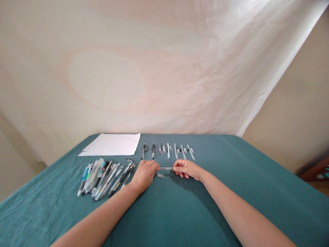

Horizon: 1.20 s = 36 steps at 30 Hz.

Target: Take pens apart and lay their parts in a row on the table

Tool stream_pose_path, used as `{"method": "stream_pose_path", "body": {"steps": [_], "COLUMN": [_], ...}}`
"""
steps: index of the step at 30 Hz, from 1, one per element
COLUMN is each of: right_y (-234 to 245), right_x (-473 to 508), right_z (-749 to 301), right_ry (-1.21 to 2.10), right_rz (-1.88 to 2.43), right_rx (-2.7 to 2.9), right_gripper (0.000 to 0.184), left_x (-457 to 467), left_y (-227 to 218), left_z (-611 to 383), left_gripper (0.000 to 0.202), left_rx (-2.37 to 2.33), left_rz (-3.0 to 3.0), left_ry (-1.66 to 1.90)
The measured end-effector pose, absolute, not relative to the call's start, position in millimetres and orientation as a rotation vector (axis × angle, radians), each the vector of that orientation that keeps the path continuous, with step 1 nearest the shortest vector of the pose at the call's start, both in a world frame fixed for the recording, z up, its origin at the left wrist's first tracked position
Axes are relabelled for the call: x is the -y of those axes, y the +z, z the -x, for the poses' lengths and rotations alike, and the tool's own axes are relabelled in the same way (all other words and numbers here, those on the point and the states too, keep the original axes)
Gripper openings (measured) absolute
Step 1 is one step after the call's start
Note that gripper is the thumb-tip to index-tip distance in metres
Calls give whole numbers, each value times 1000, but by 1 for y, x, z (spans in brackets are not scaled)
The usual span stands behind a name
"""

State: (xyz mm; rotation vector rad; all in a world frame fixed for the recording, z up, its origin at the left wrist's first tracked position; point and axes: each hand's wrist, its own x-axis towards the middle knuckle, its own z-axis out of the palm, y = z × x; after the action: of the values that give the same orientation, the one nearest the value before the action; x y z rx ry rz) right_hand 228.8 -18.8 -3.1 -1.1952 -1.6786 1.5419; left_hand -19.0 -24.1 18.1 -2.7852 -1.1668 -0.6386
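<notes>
A slim translucent pen (166, 168) lies sideways between my two hands, a little above the green cloth. My left hand (145, 174) is closed on the pen's left end, its fingers hiding that tip. At the other end, my right hand (187, 168) pinches the pen between thumb and fingertips. Just below it, a small clear pen cap (160, 176) rests on the cloth, near my left fingers.
Left of my left hand lies a heap of assorted pens (104, 178). Beyond my hands, a row of pens with loose caps (168, 151) stretches across the table (231, 161). White paper sheets (110, 144) lie at the back left, before a pale hanging cloth (164, 68).
</notes>
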Motion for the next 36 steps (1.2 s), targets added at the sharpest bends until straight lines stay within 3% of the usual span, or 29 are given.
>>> {"method": "stream_pose_path", "body": {"steps": [18,36], "right_y": [-7,-3], "right_x": [17,20], "right_z": [-231,-231], "right_ry": [1542,1544], "right_rz": [1186,1179], "right_rx": [1662,1707], "right_gripper": [28,31], "left_x": [19,19], "left_y": [12,13], "left_z": [20,24], "left_gripper": [22,21], "left_rx": [1330,1118], "left_rz": [2807,2834], "left_ry": [-501,-708]}}
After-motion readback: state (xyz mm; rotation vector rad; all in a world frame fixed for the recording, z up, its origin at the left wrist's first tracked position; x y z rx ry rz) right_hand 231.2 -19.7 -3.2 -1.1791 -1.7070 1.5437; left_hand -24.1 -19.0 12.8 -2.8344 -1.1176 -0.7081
